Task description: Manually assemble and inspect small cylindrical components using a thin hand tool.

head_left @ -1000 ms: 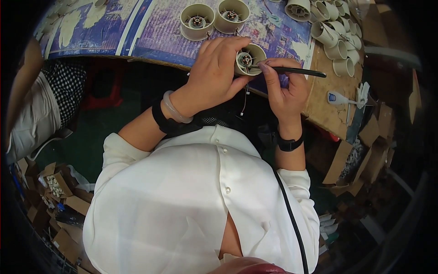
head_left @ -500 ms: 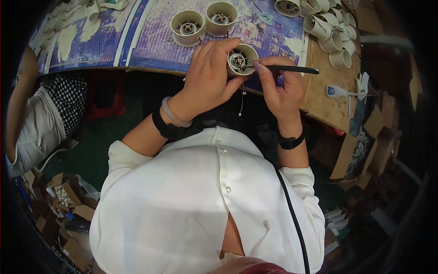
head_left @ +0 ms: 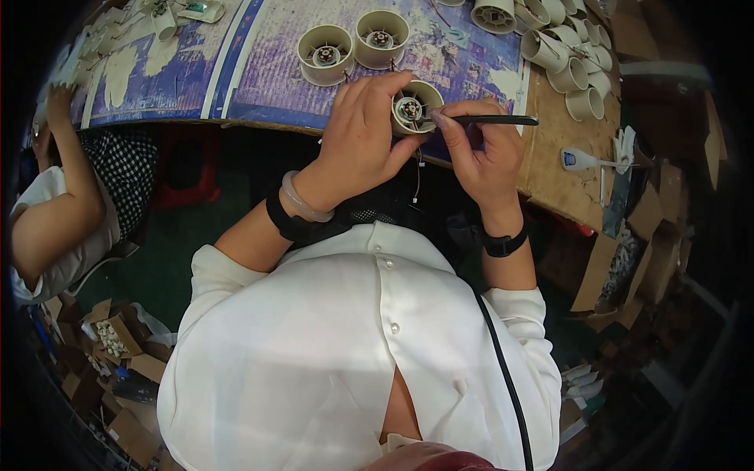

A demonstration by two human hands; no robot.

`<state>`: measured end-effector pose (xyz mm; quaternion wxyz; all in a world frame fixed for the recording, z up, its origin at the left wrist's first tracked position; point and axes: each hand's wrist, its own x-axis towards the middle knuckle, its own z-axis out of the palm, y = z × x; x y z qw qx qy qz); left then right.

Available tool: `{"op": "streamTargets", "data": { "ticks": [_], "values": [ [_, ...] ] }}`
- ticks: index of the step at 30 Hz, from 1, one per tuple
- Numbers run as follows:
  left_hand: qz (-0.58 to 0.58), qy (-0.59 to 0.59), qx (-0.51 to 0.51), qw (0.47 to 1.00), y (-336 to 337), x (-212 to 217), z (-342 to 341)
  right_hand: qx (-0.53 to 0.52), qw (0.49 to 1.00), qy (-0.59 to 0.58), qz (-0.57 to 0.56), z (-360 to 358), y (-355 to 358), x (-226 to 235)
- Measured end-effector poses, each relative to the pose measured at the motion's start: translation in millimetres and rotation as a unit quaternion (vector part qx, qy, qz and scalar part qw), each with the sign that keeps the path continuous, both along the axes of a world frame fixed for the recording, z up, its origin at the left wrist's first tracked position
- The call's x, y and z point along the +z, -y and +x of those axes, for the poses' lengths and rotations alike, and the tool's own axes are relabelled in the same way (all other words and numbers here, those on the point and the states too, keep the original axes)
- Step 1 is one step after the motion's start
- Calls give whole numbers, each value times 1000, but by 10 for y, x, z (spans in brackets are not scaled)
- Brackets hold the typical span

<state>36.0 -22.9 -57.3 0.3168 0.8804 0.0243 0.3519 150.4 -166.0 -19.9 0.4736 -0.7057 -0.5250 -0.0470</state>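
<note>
At the table's front edge, my left hand (head_left: 363,125) is closed round the side of a cream, cup-shaped fan housing (head_left: 437,96), its open mouth facing up. A round motor core with copper and black parts sits in the middle of the housing, and a thin cable with a small white plug hangs below it. My right hand (head_left: 488,145) pinches slim black tweezers (head_left: 503,120) like a pen, their tip inside the housing by the motor; the tip itself is hard to make out. Just beyond stand two similar housings, one left (head_left: 326,74) and one right (head_left: 382,59).
Several cream housings (head_left: 569,74) lie heaped at the far right. A white bottle with a nozzle (head_left: 579,159) lies near the table's right edge. Open cardboard boxes (head_left: 598,271) stand right of me, more (head_left: 118,337) at lower left. A co-worker's arm (head_left: 75,180) reaches the table at left.
The tweezers have shifted slightly left and in toward the housing with my right hand. My left hand keeps its hold. At left, the co-worker's arm has come up to the table.
</note>
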Motion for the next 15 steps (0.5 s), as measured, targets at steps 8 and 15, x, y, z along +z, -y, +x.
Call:
{"op": "streamTargets", "data": {
  "ticks": [8, 15],
  "values": [
    [0, -5, 0, 1000, 3, 22, -21, 11, 1000, -15, 4, 6, 0, -14],
    [-4, -4, -1, 1000, -3, 35, -25, 0, 992, -124, 23, -56, 3, -65]
  ]
}}
